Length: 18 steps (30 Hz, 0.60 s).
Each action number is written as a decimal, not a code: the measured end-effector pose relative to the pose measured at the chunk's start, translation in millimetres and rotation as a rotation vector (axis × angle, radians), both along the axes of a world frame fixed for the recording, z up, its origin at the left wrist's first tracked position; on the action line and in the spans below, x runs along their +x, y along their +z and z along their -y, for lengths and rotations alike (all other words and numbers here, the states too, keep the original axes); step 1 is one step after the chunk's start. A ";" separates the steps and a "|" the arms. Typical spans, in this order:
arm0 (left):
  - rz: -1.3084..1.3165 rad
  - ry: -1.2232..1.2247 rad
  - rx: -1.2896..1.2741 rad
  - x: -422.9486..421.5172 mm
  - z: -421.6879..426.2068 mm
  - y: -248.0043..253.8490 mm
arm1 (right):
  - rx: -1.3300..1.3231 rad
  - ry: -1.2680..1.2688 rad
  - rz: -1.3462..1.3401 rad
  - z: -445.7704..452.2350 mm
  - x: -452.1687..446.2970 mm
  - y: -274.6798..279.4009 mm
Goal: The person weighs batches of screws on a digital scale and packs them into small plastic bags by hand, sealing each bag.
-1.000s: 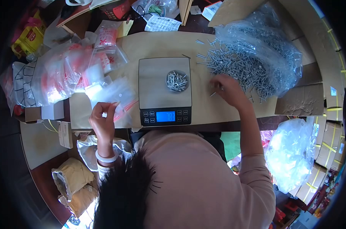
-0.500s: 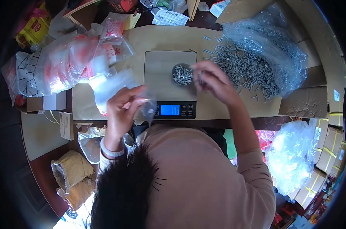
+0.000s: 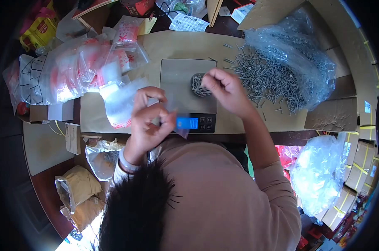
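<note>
My left hand (image 3: 149, 121) is pinched on a small clear plastic bag (image 3: 182, 133), which hangs blurred over the front of the digital scale (image 3: 185, 106) and partly covers its blue display. At the right side of the weighing plate stands a small round dark bowl (image 3: 193, 88) with silver screws (image 3: 200, 85) in it. My right hand (image 3: 227, 90) is over the bowl's right edge with its fingers closed; whatever they hold is hidden. Farther right lies a large heap of screws (image 3: 269, 75), partly under a clear plastic sheet (image 3: 290, 50).
Bags with red print (image 3: 78, 62) pile up at the left, with flat clear bags (image 3: 122, 100) beside the scale. Cardboard boxes (image 3: 331, 115) edge the right side. A large clear bag (image 3: 317, 175) hangs below the table on the right.
My left hand has moved slightly right and down with the plastic bag, which now crosses the display. My right hand has shifted left, its fingers now over the bowl.
</note>
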<state>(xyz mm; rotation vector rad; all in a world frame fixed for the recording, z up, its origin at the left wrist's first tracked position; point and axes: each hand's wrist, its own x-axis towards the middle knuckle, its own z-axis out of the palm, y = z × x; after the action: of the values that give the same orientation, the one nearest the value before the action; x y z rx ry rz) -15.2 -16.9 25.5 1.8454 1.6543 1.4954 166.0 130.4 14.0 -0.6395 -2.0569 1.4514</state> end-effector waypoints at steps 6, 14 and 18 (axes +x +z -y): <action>-0.057 0.175 -0.132 -34.1 23.5 -6.5 | 0.251 -0.102 0.133 -15.3 7.8 1.6; -0.056 0.013 -0.172 -37.5 32.8 -7.3 | 0.413 0.145 0.459 -15.0 1.1 3.1; 0.090 0.003 -0.188 -30.3 33.4 -10.7 | 0.584 0.126 0.488 -18.7 -7.8 -14.6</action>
<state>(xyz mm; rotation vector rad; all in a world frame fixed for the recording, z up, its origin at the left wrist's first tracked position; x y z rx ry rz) -45.5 -50.3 14.8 1.6541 1.6931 1.3513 158.2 149.2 -0.7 -0.6630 -2.7714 0.7124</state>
